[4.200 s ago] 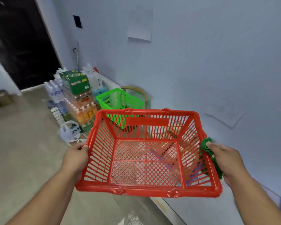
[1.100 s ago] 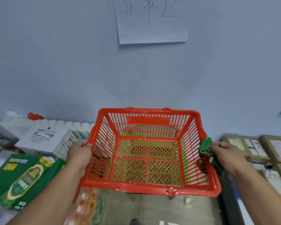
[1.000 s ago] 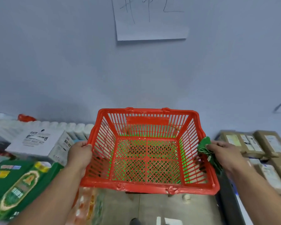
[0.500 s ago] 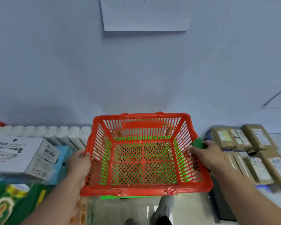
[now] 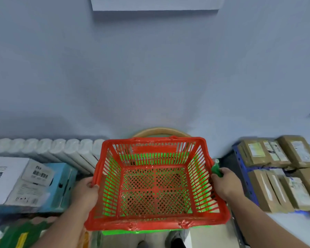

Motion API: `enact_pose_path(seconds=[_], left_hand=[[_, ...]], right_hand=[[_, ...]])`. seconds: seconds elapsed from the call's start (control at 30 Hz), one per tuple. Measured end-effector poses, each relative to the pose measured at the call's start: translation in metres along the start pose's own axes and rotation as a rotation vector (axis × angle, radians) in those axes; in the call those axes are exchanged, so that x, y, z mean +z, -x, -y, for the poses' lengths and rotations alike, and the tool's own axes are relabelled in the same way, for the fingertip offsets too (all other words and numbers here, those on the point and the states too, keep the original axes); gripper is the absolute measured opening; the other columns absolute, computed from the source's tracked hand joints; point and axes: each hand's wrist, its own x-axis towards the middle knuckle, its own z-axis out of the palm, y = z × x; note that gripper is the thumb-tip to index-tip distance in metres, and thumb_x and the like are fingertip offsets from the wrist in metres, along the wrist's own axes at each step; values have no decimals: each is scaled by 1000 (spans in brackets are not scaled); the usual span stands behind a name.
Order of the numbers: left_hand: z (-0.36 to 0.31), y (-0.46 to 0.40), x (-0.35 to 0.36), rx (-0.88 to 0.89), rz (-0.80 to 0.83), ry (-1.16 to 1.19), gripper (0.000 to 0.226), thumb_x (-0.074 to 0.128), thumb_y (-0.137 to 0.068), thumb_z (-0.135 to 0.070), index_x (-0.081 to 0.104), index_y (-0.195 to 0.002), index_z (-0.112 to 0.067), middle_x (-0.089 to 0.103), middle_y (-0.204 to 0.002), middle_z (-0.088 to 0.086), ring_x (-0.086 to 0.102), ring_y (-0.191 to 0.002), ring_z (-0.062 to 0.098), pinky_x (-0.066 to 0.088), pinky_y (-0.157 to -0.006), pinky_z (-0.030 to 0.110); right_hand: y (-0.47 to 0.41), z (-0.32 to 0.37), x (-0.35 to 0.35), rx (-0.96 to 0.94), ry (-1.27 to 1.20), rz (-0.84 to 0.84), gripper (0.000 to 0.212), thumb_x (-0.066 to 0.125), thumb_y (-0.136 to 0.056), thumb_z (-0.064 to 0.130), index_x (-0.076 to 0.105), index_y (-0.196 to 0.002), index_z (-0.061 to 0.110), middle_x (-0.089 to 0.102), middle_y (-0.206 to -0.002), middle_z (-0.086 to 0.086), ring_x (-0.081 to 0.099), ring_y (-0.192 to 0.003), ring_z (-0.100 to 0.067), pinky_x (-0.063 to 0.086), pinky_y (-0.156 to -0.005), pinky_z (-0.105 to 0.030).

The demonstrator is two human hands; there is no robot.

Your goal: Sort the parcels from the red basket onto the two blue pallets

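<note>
Two hands hold the red basket (image 5: 156, 183), one on each side, w/ the basket between them, low in the middle of the view. Left hand (image 5: 85, 192) grips the left rim, thumb on top of the edge. Right hand (image 5: 225, 183) grips the right rim and also holds a small green thing (image 5: 216, 170) against it; can't tell what that thing is. Hands are well apart, the whole basket wide. Nothing lies inside the basket. Thru its holes a green basket (image 5: 118, 232) shows right under it; can't tell if they touch.

Brown parcels (image 5: 276, 172) lie in rows to the right, on a blue pallet (image 5: 243, 169), near the right hand but not touching it. White box (image 5: 16, 181) and blue box (image 5: 61, 183) sit on the left, near the left hand. Grey wall (image 5: 150, 68) is behind it all.
</note>
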Motion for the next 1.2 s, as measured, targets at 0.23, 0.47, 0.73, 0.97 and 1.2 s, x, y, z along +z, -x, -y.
enact_pose_path(seconds=[0.23,0.47,0.73,0.97,1.2], left_hand=[[10,-5,27,-73,26,-123,9,67,-96,-18,75,-99,-21,79,-88,-6,74,-78,19,57,-73,36],[37,-17,51,-228,133,-33,12,70,-90,-5,72,-93,-17,80,-87,6,77,-78,28,64,-84,52],[6,13,25,-121,341,-94,9,66,-96,-21,74,-94,-26,82,-98,0,77,-88,23,60,-92,46],[-64,61,-31,106,301,4,20,56,-105,-20,74,-97,-18,76,-90,-6,72,-93,17,48,-79,33],[-132,75,-109,361,179,397,25,69,-99,-26,69,-123,-32,70,-131,-6,64,-125,19,50,-110,50]], right_hand=[[-19,-17,31,79,2,58,39,61,-101,27,67,-135,9,77,-114,-12,72,-94,-30,52,-76,-31],[-27,-35,42,193,-56,97,39,64,-100,28,69,-136,16,80,-107,-7,77,-91,-28,63,-89,-46],[10,-5,7,119,-161,112,23,63,-104,24,70,-124,16,80,-83,-1,79,-65,-19,57,-56,-29],[49,42,-49,-69,-323,80,19,69,-100,21,74,-117,15,79,-93,-3,78,-81,-21,65,-79,-44],[90,79,-130,-227,-626,-63,31,72,-98,18,67,-126,31,75,-116,-3,78,-97,-25,66,-86,-52]])
